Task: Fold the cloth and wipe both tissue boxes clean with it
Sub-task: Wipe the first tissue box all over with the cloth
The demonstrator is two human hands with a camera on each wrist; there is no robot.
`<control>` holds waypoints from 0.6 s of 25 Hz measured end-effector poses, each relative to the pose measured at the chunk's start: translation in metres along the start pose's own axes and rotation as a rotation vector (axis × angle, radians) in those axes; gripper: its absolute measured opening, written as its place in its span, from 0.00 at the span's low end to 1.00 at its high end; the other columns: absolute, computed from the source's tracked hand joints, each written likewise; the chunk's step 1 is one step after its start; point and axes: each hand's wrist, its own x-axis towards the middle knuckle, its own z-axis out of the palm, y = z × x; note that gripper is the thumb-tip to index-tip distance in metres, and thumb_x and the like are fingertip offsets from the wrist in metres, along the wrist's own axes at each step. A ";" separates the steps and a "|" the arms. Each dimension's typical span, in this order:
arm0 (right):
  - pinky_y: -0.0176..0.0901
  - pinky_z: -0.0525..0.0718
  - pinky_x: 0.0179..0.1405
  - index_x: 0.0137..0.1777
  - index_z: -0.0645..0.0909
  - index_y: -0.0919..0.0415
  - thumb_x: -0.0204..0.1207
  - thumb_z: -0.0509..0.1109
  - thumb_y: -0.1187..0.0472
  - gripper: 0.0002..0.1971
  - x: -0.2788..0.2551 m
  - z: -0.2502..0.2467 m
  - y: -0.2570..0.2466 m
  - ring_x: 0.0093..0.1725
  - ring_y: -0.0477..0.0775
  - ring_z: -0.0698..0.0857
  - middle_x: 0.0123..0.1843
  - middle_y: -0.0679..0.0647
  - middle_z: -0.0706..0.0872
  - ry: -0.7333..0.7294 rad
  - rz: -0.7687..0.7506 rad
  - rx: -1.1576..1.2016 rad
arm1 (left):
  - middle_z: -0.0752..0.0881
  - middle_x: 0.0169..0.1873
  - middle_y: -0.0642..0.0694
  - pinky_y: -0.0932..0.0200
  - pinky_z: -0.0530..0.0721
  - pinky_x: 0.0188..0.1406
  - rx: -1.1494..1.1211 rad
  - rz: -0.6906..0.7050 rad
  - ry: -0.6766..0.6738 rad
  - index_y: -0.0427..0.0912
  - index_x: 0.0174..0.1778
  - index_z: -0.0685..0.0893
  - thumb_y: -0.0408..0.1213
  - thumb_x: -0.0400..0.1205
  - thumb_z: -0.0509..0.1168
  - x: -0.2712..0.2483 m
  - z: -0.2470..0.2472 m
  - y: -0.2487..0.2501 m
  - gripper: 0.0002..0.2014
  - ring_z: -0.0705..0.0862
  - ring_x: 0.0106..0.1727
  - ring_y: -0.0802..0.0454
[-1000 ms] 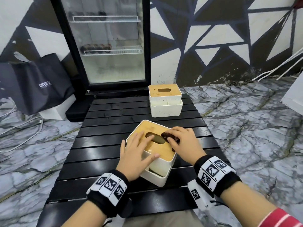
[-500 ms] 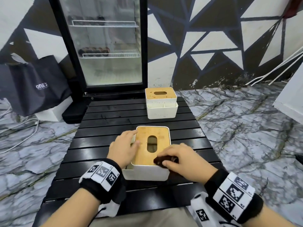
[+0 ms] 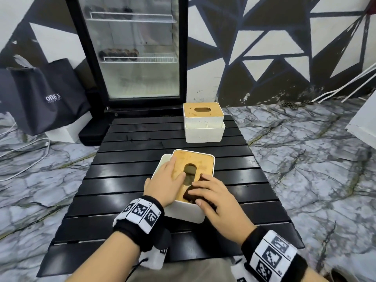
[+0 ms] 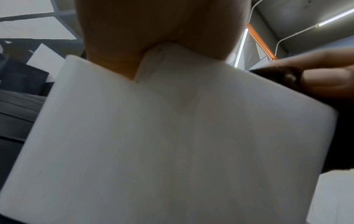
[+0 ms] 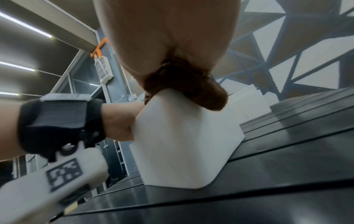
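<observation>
The near tissue box (image 3: 200, 161), white with a bamboo lid and an oval slot, lies flat on the black slatted table (image 3: 130, 176). My left hand (image 3: 168, 178) rests flat on the lid's left side, fingers straight, one fingertip at the slot. My right hand (image 3: 207, 193) holds a folded dark brown cloth (image 3: 190, 196) against the lid's near right corner, fingers on top and thumb at its edge. The right wrist view shows the cloth (image 5: 185, 84) bunched under the palm on the box's top edge (image 5: 182, 144). The second tissue box (image 3: 203, 123) stands at the table's far end.
A glass-door fridge (image 3: 134, 49) stands behind the table. A dark bag (image 3: 46, 96) sits on the marble floor at the left, with white cables beside it. A white panel (image 3: 364, 123) juts in at the right. The table's near edge is close to my lap.
The near box, tilted up a second ago, now lies flat and turned lengthwise. My right hand slid the cloth from beside the slot to the near right corner. My left hand moved onto the lid.
</observation>
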 end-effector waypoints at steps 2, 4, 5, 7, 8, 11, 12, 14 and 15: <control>0.25 0.56 0.72 0.60 0.82 0.48 0.77 0.56 0.49 0.18 0.003 -0.002 0.004 0.73 0.34 0.61 0.63 0.37 0.78 -0.006 -0.016 0.027 | 0.63 0.80 0.55 0.45 0.66 0.74 -0.007 0.016 0.013 0.56 0.83 0.52 0.52 0.85 0.54 -0.001 -0.001 0.001 0.30 0.67 0.77 0.52; 0.23 0.56 0.71 0.59 0.83 0.48 0.77 0.59 0.51 0.15 0.011 -0.005 0.012 0.73 0.34 0.63 0.62 0.36 0.78 -0.016 -0.007 0.058 | 0.65 0.79 0.54 0.47 0.68 0.72 -0.004 0.011 0.027 0.56 0.83 0.52 0.51 0.85 0.54 0.000 -0.001 0.002 0.30 0.68 0.76 0.51; 0.24 0.56 0.71 0.58 0.83 0.49 0.77 0.61 0.53 0.14 0.017 -0.007 0.016 0.72 0.35 0.63 0.62 0.35 0.77 -0.015 0.007 0.077 | 0.65 0.79 0.53 0.47 0.68 0.72 -0.003 0.007 0.033 0.56 0.83 0.51 0.51 0.85 0.54 0.000 -0.001 0.002 0.30 0.69 0.76 0.50; 0.29 0.59 0.73 0.57 0.84 0.50 0.76 0.63 0.57 0.13 0.030 -0.010 0.026 0.71 0.38 0.66 0.61 0.34 0.77 0.007 0.032 0.098 | 0.65 0.79 0.54 0.46 0.69 0.72 -0.007 0.000 0.036 0.56 0.83 0.51 0.51 0.85 0.54 0.000 -0.001 0.002 0.30 0.69 0.76 0.50; 0.35 0.61 0.74 0.57 0.84 0.50 0.76 0.64 0.59 0.12 0.038 -0.011 0.032 0.70 0.40 0.68 0.60 0.36 0.78 0.021 0.044 0.096 | 0.65 0.79 0.54 0.46 0.69 0.72 -0.009 0.002 0.035 0.56 0.82 0.52 0.52 0.85 0.54 0.000 0.000 0.002 0.30 0.69 0.76 0.50; 0.50 0.65 0.75 0.57 0.84 0.50 0.77 0.66 0.64 0.12 0.064 -0.018 0.048 0.70 0.46 0.70 0.60 0.40 0.78 0.021 0.105 0.062 | 0.65 0.78 0.54 0.46 0.68 0.72 -0.015 0.004 0.036 0.55 0.82 0.52 0.52 0.85 0.54 -0.001 0.000 0.001 0.30 0.70 0.75 0.50; 0.54 0.65 0.75 0.58 0.83 0.50 0.78 0.66 0.64 0.13 0.071 -0.019 0.051 0.71 0.47 0.69 0.60 0.40 0.78 0.014 0.128 0.052 | 0.65 0.78 0.55 0.46 0.68 0.72 -0.013 0.004 0.040 0.56 0.82 0.52 0.52 0.85 0.54 0.000 0.001 0.001 0.30 0.70 0.74 0.50; 0.56 0.64 0.76 0.59 0.83 0.49 0.78 0.65 0.63 0.13 0.076 -0.019 0.053 0.73 0.48 0.68 0.62 0.41 0.78 0.010 0.158 0.033 | 0.65 0.78 0.55 0.46 0.67 0.71 -0.014 0.000 0.047 0.56 0.82 0.52 0.52 0.85 0.53 0.001 0.002 0.000 0.30 0.70 0.74 0.51; 0.55 0.63 0.76 0.59 0.83 0.49 0.78 0.65 0.63 0.13 0.073 -0.019 0.050 0.74 0.47 0.67 0.62 0.41 0.79 0.014 0.167 0.031 | 0.64 0.79 0.56 0.45 0.66 0.71 -0.020 -0.007 0.048 0.57 0.82 0.51 0.52 0.85 0.53 0.001 0.003 0.001 0.30 0.69 0.75 0.51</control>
